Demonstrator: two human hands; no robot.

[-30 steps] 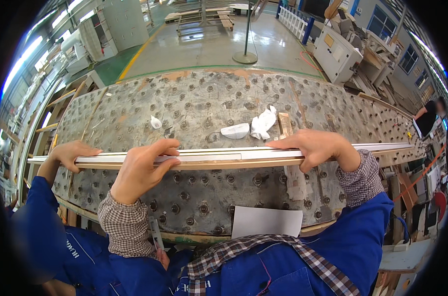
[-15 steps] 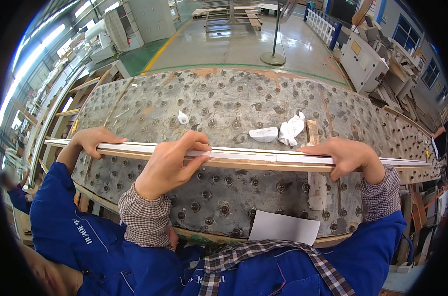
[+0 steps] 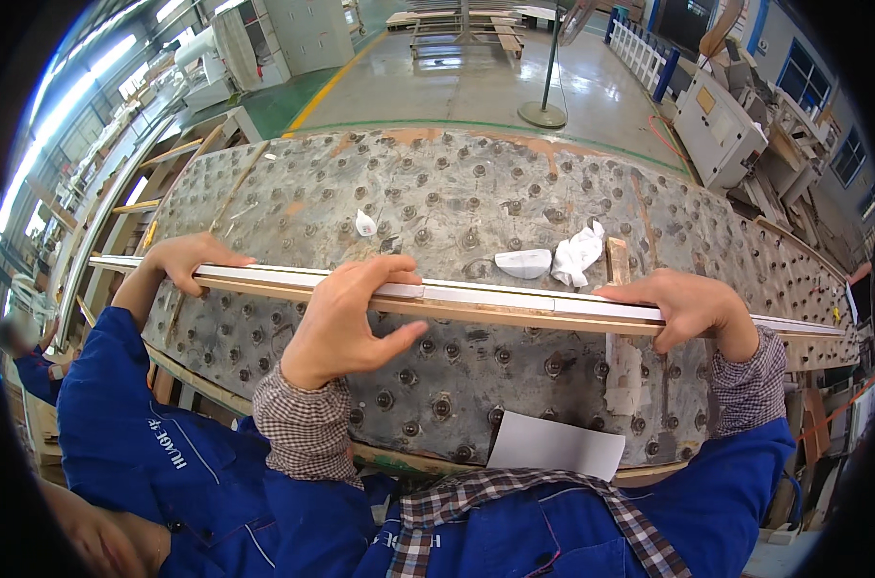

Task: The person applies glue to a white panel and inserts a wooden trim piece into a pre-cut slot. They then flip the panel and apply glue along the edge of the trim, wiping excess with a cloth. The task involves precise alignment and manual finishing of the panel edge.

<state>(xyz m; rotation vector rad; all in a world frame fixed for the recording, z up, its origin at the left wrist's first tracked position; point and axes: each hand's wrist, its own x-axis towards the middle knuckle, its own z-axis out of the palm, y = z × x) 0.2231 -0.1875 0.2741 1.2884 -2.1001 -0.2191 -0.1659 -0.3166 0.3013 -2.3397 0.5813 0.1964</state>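
Observation:
A long, thin wooden strip [image 3: 495, 309] with a white upper face runs crosswise above the studded table; a seam shows in the white between my hands. My right hand [image 3: 693, 306] grips it, thumb on the near side and fingers over the top. My left hand [image 3: 351, 318] lies against it left of the middle. Its fingers reach over the white face, while the thumb stands off below, clear of the wood. Further left, a co-worker's hand [image 3: 189, 260] holds the same strip.
On the table [image 3: 437, 371], covered in small dark ball studs, lie a crumpled white cloth [image 3: 579, 255], a white rounded piece [image 3: 523, 263] and a small white scrap [image 3: 365, 223]. A white sheet [image 3: 556, 446] lies at the near edge. The co-worker's blue sleeve [image 3: 115, 366] is close on my left.
My left thumb has come away from the strip and dropped, opening the pinch. My right hand and the co-worker's hand keep their hold. The whole view has shifted slightly.

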